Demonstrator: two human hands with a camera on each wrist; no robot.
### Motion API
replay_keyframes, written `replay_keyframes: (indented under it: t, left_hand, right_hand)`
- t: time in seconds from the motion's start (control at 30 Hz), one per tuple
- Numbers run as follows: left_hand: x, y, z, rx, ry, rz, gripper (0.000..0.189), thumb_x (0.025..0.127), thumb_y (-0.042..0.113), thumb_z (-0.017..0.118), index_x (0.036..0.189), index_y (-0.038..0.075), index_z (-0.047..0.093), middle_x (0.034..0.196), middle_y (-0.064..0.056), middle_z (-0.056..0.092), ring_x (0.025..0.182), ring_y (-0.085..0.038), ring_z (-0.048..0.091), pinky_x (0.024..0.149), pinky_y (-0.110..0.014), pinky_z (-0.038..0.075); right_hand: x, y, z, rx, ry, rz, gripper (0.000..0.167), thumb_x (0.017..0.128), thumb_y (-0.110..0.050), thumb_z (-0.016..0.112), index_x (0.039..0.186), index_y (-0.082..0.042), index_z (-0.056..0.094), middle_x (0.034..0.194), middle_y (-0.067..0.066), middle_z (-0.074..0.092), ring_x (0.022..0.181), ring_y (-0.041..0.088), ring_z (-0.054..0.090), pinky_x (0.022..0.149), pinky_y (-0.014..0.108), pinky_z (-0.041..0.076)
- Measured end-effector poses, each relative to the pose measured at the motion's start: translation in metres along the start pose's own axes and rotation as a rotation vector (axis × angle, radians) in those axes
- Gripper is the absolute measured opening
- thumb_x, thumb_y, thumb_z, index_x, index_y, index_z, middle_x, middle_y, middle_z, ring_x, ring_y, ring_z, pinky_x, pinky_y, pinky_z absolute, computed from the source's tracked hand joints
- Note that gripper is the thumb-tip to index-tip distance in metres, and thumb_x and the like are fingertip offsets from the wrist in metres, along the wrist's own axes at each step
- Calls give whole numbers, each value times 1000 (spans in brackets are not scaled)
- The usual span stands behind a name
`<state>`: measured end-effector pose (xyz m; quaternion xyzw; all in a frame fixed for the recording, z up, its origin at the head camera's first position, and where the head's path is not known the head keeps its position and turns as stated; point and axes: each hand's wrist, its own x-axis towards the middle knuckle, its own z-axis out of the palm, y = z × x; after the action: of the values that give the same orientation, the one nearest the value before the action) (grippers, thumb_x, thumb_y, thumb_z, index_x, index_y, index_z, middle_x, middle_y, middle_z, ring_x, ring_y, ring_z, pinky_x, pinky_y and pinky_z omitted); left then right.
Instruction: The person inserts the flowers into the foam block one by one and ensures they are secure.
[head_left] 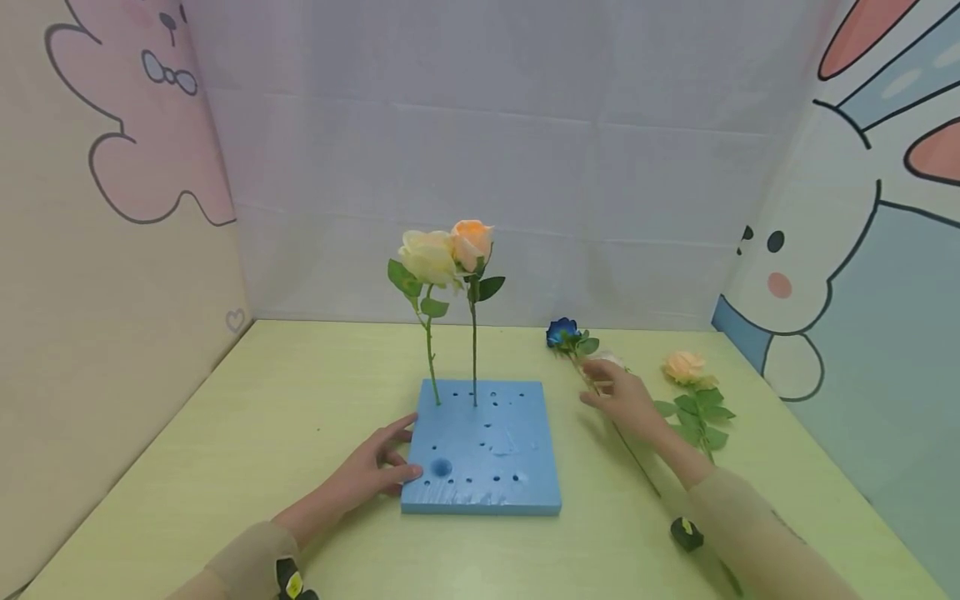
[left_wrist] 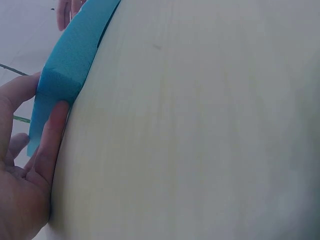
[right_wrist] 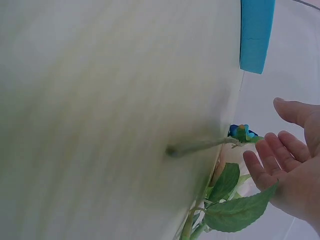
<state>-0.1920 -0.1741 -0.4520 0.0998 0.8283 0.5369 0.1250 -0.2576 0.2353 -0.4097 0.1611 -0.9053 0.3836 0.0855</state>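
A blue foam block (head_left: 517, 454) with several holes lies on the table, and a pale yellow rose (head_left: 427, 257) and a peach rose (head_left: 472, 244) stand upright in its far part. My left hand (head_left: 375, 465) rests against the block's left side, fingers spread and touching its edge; the left wrist view shows fingertips on the blue side. To the right, my right hand (head_left: 624, 402) hovers over the stem of a lying blue rose (head_left: 562, 332), thumb apart from the fingers. In the right wrist view nothing shows between thumb and fingers. A whitish bloom (head_left: 609, 358) is partly hidden behind this hand.
A second peach rose (head_left: 684, 367) with green leaves lies right of my right hand, its stem partly covered by the forearm. A white curtain (head_left: 480, 167) closes the back, and printed side panels (head_left: 892, 333) flank the pale yellow table (head_left: 315, 392).
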Motion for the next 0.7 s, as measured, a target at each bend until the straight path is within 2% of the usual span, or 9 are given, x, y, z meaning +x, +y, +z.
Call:
replay_keyframes:
  t: [0.43, 0.7]
  left_hand:
    - [0, 2, -1, -11, -7, -11, 86, 85, 29, 78, 156, 23, 30, 150, -19, 43, 95, -18, 62, 73, -32, 60]
    - [0, 3, -1, -4, -7, -14, 87, 84, 30, 79, 156, 23, 30, 150, -19, 43, 95, -17, 62, 74, -32, 60]
  right_hand:
    - [-2, 10, -9, -51, -70, 117, 55, 90, -11, 69, 138, 6, 47, 139, 27, 53, 125, 45, 55, 104, 54, 48]
    - [-5, 12, -11, -68, -118, 122, 56, 88, -11, 72, 135, 8, 48, 133, 30, 57, 120, 46, 58, 101, 53, 50]
